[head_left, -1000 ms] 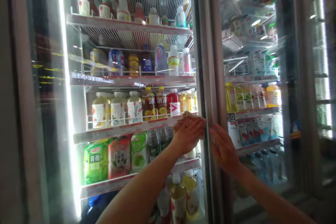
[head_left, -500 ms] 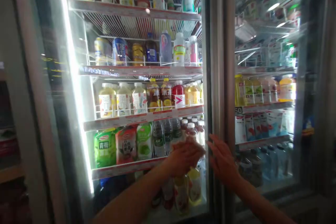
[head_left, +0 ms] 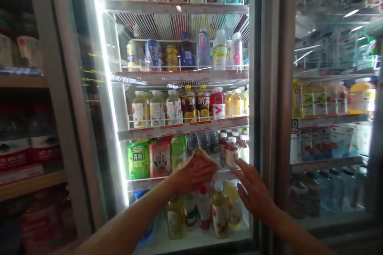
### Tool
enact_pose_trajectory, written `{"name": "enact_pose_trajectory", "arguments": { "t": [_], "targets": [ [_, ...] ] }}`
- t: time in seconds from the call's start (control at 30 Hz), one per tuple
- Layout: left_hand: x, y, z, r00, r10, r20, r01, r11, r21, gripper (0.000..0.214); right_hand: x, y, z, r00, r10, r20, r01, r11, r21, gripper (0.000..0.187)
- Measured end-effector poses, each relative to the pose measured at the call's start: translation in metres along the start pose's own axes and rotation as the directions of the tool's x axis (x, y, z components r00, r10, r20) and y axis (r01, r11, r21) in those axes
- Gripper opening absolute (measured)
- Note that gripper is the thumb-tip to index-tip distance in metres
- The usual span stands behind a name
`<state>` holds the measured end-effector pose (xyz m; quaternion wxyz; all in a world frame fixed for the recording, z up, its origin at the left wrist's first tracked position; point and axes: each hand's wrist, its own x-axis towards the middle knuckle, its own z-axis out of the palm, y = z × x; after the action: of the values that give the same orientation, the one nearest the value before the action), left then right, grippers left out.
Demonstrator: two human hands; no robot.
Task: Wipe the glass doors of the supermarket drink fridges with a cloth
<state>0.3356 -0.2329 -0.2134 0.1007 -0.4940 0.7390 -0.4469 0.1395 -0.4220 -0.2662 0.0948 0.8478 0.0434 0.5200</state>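
My left hand is closed over a pale, crumpled cloth, which shows above and beside the fingers. Hand and cloth are in front of the glass door of a lit drinks fridge, before the lower shelves; they seem to be against the glass. My right hand has its fingers spread and holds nothing. It is at the right side of the same door, close to the metal door frame. Whether its fingertips touch the glass, I cannot tell. Behind the hands, green and red drink pouches and bottles line a shelf.
Shelves of bottles and cans fill the fridge, including a red bottle in the middle. A second glass-fronted fridge section lies to the right. On the left, wooden-edged shelves hold more drinks.
My left hand has moved left with the cloth, away from the door's right edge. My right hand stays near that edge, fingers apart. The view has shifted left.
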Motion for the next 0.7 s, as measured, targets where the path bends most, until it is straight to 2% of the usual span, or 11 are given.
{"name": "enact_pose_trajectory", "arguments": {
  "t": [0.1, 0.13, 0.23, 0.27, 0.33, 0.4, 0.43, 0.5, 0.6, 0.63, 0.7],
  "targets": [
    [-0.015, -0.012, -0.012, 0.964, -0.257, -0.068, 0.261, 0.963, 0.066, 0.047, 0.014, -0.010, 0.003, 0.999, -0.009, -0.035, 0.010, 1.000, 0.028, 0.050],
    [-0.021, -0.013, -0.013, 0.967, -0.245, -0.068, 0.250, 0.966, 0.073, 0.047, 0.018, -0.015, 0.006, 0.999, -0.021, -0.051, 0.023, 0.999, 0.034, 0.049],
    [-0.040, -0.009, -0.013, 0.999, 0.008, -0.037, -0.006, 0.998, 0.065, 0.042, 0.030, -0.030, 0.015, 0.994, -0.093, -0.055, 0.096, 0.995, 0.039, 0.048],
    [-0.047, -0.010, -0.012, 0.998, 0.041, -0.050, -0.037, 0.997, 0.072, 0.040, 0.033, -0.034, 0.018, 0.992, -0.121, -0.044, 0.123, 0.991, 0.044, 0.047],
    [-0.059, -0.016, -0.014, 0.986, -0.105, -0.126, 0.120, 0.985, 0.123, 0.041, 0.040, -0.041, 0.026, 0.989, -0.150, -0.020, 0.151, 0.987, 0.062, 0.046],
    [-0.071, -0.019, -0.016, 0.919, -0.339, -0.201, 0.372, 0.914, 0.163, 0.044, 0.047, -0.047, 0.033, 0.989, -0.145, -0.014, 0.146, 0.986, 0.080, 0.045],
    [-0.079, -0.017, -0.016, 0.897, -0.397, -0.195, 0.430, 0.887, 0.170, 0.046, 0.049, -0.049, 0.036, 0.990, -0.138, -0.014, 0.138, 0.987, 0.084, 0.045],
    [-0.096, -0.005, -0.014, 0.936, -0.333, -0.117, 0.348, 0.926, 0.147, 0.045, 0.051, -0.055, 0.041, 0.990, -0.143, -0.004, 0.143, 0.986, 0.086, 0.045],
    [-0.126, 0.013, -0.010, 0.999, -0.040, 0.008, 0.039, 0.998, 0.043, 0.038, 0.050, -0.065, 0.047, 0.977, -0.203, 0.063, 0.197, 0.976, 0.087, 0.047],
    [-0.135, 0.015, -0.010, 1.000, -0.005, 0.015, 0.004, 1.000, 0.025, 0.036, 0.048, -0.069, 0.049, 0.972, -0.219, 0.085, 0.211, 0.973, 0.091, 0.048],
    [-0.149, 0.009, -0.015, 0.994, -0.113, 0.001, 0.112, 0.993, 0.045, 0.036, 0.047, -0.075, 0.052, 0.969, -0.221, 0.110, 0.211, 0.973, 0.097, 0.048]
  ]
}}
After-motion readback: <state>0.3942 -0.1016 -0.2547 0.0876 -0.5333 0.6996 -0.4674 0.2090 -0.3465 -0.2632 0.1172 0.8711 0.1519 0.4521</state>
